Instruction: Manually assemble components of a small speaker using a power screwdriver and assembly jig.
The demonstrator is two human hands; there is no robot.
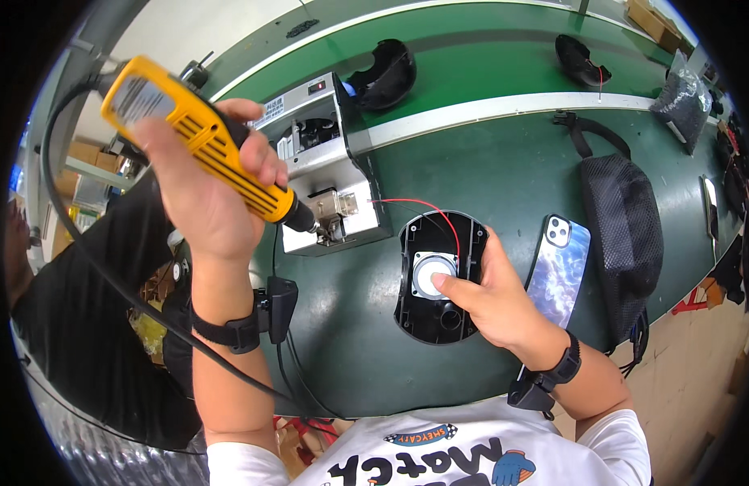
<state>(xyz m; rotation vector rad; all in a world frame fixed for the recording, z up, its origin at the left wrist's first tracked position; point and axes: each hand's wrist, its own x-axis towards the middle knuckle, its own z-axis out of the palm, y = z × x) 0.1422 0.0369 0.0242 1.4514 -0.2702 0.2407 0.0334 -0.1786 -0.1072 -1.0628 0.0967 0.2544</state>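
Note:
My left hand (pixel 200 182) is closed around a yellow-and-black electric screwdriver (pixel 220 154). It is tilted, its tip down at the metal pick-up part (pixel 332 219) on the front of a silver screw feeder (pixel 309 174). Whether a screw is on the tip, I cannot tell. With my right hand (pixel 492 292) I grip the right side of a black plastic housing (pixel 407 320) on the bench. Inside it sits a small square-framed speaker (pixel 431 274), and my thumb presses on its pale round centre. A red wire (pixel 427 202) and a thin dark one run from the housing toward the feeder.
To the right on the green bench (pixel 342 348) lie a blue-patterned phone (pixel 559 271) and a black mesh bag (pixel 621 219). Black curved shells (pixel 386 77) stand on the green strip behind. The screwdriver's cable (pixel 107 263) loops past my left arm. A person's dark-clothed leg (pixel 99 300) is at left.

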